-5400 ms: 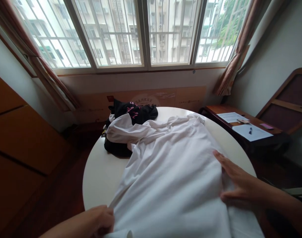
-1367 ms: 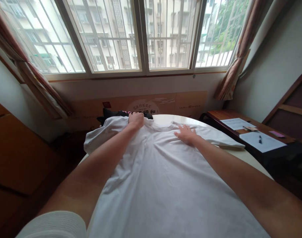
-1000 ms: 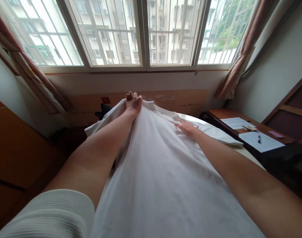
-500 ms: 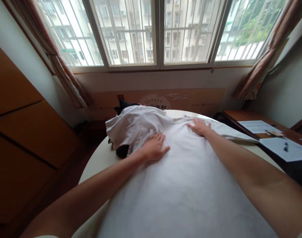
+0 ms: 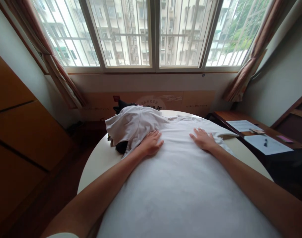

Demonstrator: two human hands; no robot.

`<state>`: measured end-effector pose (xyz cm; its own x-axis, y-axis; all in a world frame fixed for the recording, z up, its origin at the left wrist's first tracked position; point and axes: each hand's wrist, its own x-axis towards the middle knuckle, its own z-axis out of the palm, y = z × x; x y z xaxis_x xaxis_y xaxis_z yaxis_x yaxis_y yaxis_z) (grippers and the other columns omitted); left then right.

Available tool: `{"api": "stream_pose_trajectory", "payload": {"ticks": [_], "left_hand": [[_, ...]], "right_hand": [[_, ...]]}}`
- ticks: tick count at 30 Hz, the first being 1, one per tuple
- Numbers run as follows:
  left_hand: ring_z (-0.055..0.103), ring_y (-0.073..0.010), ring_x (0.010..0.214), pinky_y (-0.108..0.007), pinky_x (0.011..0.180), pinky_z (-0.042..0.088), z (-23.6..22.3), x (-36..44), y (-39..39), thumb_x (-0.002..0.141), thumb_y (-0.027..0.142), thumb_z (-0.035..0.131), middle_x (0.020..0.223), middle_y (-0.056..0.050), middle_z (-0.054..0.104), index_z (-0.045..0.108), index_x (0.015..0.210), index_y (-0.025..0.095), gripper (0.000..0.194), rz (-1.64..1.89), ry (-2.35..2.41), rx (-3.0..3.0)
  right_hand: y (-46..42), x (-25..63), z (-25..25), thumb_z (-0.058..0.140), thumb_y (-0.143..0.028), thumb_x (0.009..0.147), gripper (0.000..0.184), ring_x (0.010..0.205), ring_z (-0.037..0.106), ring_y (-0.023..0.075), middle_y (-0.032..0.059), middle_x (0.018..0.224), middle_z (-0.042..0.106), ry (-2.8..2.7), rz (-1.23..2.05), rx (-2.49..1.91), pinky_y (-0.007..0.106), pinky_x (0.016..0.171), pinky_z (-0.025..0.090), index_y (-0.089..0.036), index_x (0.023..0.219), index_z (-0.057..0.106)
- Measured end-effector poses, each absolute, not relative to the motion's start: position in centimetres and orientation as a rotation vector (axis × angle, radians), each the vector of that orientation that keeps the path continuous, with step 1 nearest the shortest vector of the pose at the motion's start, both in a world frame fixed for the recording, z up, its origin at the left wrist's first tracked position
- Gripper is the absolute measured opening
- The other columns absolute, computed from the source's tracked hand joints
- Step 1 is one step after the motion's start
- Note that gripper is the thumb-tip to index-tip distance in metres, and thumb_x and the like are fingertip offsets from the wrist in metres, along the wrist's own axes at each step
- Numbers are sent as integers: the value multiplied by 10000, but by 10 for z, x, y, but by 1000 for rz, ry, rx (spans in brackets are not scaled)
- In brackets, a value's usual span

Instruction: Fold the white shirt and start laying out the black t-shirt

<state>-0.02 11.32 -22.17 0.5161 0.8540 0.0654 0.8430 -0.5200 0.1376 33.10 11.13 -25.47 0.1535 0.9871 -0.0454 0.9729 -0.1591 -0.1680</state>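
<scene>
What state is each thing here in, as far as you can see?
Left hand: open, resting flat on the T-shirt.
Right hand: open, resting flat on the T-shirt.
White T-shirt: spread smooth over the table, bunched at the far left.
Black garment: mostly covered by the T-shirt.
Curtain: drawn aside, gathered at the window's edge.
Paper: lying flat on a wooden desk.
Pen: lying on the paper.
</scene>
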Motion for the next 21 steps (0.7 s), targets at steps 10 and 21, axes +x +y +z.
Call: {"api": "stream_pose_trajectory", "payload": {"ticks": [10, 21], "left_hand": [[573, -281, 1392, -397, 1237, 366, -216, 1, 78, 1032, 206, 387, 1464, -177, 648, 649, 1358, 98, 431, 335, 1570, 2822], [569, -248, 1409, -365, 1252, 374, -219, -1, 84, 1003, 196, 452, 1476, -149, 650, 645, 1378, 137, 427, 484, 1590, 2713]], "right_hand": [[91, 383, -248, 264, -500, 1090, 619, 1559, 359, 351, 178, 1678, 420, -1620, 119, -2457, 608, 1248, 235, -204, 1571, 518], [76, 439, -239, 496, -564, 956, 775, 1237, 603, 532, 420, 1299, 624, -916, -59, -2641, 656, 990, 442, 70, 1384, 616]]}}
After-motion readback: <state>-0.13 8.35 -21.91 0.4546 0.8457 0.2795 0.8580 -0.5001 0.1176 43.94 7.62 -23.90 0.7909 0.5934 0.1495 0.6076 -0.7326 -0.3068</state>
